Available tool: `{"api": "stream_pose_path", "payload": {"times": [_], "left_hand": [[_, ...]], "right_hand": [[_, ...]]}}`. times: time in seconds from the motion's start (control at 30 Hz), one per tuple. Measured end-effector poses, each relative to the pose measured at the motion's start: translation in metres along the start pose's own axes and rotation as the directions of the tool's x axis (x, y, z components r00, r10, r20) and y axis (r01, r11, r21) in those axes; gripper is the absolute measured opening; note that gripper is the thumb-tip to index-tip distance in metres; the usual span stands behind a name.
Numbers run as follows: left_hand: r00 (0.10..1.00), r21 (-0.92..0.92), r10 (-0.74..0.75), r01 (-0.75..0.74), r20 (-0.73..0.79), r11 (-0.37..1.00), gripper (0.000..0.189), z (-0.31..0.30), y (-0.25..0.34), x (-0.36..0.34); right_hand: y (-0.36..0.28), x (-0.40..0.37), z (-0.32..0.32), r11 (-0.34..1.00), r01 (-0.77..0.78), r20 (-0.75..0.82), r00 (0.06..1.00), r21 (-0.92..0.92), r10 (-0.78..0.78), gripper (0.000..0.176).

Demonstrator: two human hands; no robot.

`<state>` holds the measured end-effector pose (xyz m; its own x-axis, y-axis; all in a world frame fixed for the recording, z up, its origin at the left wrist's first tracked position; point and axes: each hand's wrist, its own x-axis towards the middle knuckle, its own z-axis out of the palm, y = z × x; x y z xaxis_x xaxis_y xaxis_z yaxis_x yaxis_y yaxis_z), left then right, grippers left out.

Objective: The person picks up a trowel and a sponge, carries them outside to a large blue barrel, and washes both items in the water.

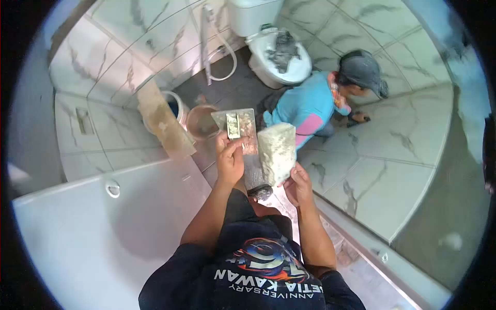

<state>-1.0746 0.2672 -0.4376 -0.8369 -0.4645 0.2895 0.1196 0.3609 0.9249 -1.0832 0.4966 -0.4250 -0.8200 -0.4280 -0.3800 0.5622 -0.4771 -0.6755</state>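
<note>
My left hand (231, 161) is closed on a thin flat rectangular plate (249, 138), greyish with brown smears. A small pale framed rectangle (232, 125) lies against its upper face, near my fingertips. In my right hand (298, 186) is a pale, rough-faced slab (278, 150), gripped at its lower right corner and tilted upright. The slab stands beside the plate, its left edge close to the plate's right side. What kind of things these two are, I cannot tell.
A co-worker (310, 106) in a blue top and dark cap crouches ahead right, one hand at the tiled wall. Beyond are a toilet (258, 67) with dark plastic on it and a hose (230, 67). Buckets (201, 121) and a stained board (163, 121) stand left, near a white door (77, 222).
</note>
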Motion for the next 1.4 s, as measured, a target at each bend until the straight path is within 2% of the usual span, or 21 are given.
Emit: {"api": "stream_pose_path", "payload": {"times": [0.1,0.23,0.33,0.4,0.43,0.47,0.53,0.6,0.7,0.77,0.83,0.87,1.0,1.1,1.13,1.17,1.2,1.27,1.33,1.37,1.4], "left_hand": [[0.977,-0.149,0.030,0.002,0.213,0.989,0.022,0.017,0.028,-0.008],[0.854,-0.209,0.197,-0.107,0.481,0.972,0.021,0.043,0.059,-0.008],[0.707,-0.327,0.323,-0.137,0.628,0.935,0.020,0.046,0.076,-0.004],[0.590,-0.343,0.447,-0.287,0.672,0.894,0.020,0.036,0.079,0.008],[0.562,-0.370,0.451,-0.259,0.693,0.892,0.020,0.036,0.071,0.005],[0.530,-0.399,0.465,-0.241,0.709,0.884,0.020,0.044,0.068,-0.001],[0.438,-0.486,0.585,-0.327,0.682,0.811,0.022,0.064,0.088,-0.013],[0.311,-0.536,0.667,-0.413,0.677,0.736,0.023,0.079,0.106,-0.022],[0.177,-0.647,0.721,-0.336,0.670,0.684,0.025,0.043,0.073,0.011],[0.118,-0.691,0.738,-0.279,0.664,0.667,0.027,0.044,0.085,0.011],[0.007,-0.776,0.823,-0.329,0.567,0.538,0.029,0.052,0.105,-0.002],[-0.042,-0.800,0.842,-0.341,0.538,0.494,0.030,0.072,0.152,-0.062],[-0.202,-0.902,0.903,-0.298,0.378,0.311,0.028,0.089,0.224,-0.140],[-0.452,-0.656,0.565,-0.061,0.690,0.752,0.017,0.098,0.267,-0.221],[-0.514,-0.205,0.221,0.088,0.829,0.975,0.025,0.111,0.278,-0.259],[-0.620,0.302,-0.109,0.214,0.777,0.929,0.037,0.127,0.290,-0.297],[-0.586,0.322,-0.146,0.208,0.797,0.924,0.037,0.130,0.291,-0.326],[-0.583,-0.143,0.169,0.090,0.794,0.986,0.057,0.166,0.280,-0.376],[-0.666,-0.613,0.492,0.065,0.561,0.788,0.078,0.211,0.286,-0.439],[-0.690,-0.618,0.499,0.095,0.525,0.780,0.078,0.221,0.299,-0.475],[-0.575,-0.394,0.496,0.303,0.650,0.868,0.073,0.226,0.321,-0.511]], "right_hand": [[-0.020,-0.049,0.000,0.982,0.020,-0.079,0.997,0.186,-0.005,0.054],[-0.033,-0.124,-0.013,0.960,0.212,-0.237,0.957,0.180,-0.167,0.059],[-0.019,-0.180,-0.009,0.878,0.444,-0.382,0.854,0.177,-0.354,0.062],[0.007,-0.214,-0.003,0.791,0.567,-0.447,0.783,0.229,-0.432,0.058],[0.021,-0.234,-0.005,0.731,0.653,-0.533,0.698,0.198,-0.479,0.058],[0.035,-0.253,-0.019,0.652,0.698,-0.522,0.690,0.297,-0.501,0.056],[0.055,-0.295,-0.041,0.509,0.761,-0.511,0.648,0.401,-0.565,0.053],[0.068,-0.327,-0.049,0.388,0.866,-0.683,0.491,0.315,-0.541,0.054],[0.089,-0.314,0.026,0.260,0.958,-0.896,0.217,0.120,-0.387,0.058],[0.099,-0.323,0.021,0.137,0.990,-0.732,0.076,-0.025,-0.677,0.056],[0.107,-0.351,0.004,0.025,0.999,-0.750,-0.008,-0.032,-0.661,0.053],[0.107,-0.418,-0.039,-0.079,0.997,-0.752,-0.053,-0.001,-0.657,0.050],[0.138,-0.499,-0.104,-0.195,0.975,-0.840,-0.196,-0.111,-0.505,0.051],[0.173,-0.568,-0.171,-0.188,0.967,-0.873,-0.236,-0.170,-0.426,0.052],[0.182,-0.594,-0.197,-0.172,0.970,-0.868,-0.232,-0.172,-0.439,0.053],[0.188,-0.619,-0.221,-0.145,0.972,-0.824,-0.233,-0.184,-0.517,0.053],[0.186,-0.644,-0.236,-0.159,0.972,-0.849,-0.231,-0.175,-0.476,0.050],[0.189,-0.687,-0.254,-0.156,0.965,-0.847,-0.259,-0.210,-0.465,0.047],[0.204,-0.736,-0.264,-0.181,0.950,-0.829,-0.312,-0.256,-0.465,0.047],[0.212,-0.754,-0.267,-0.202,0.947,-0.845,-0.315,-0.250,-0.431,0.047],[0.219,-0.772,-0.271,-0.224,0.944,-0.860,-0.317,-0.244,-0.401,0.047]]}}
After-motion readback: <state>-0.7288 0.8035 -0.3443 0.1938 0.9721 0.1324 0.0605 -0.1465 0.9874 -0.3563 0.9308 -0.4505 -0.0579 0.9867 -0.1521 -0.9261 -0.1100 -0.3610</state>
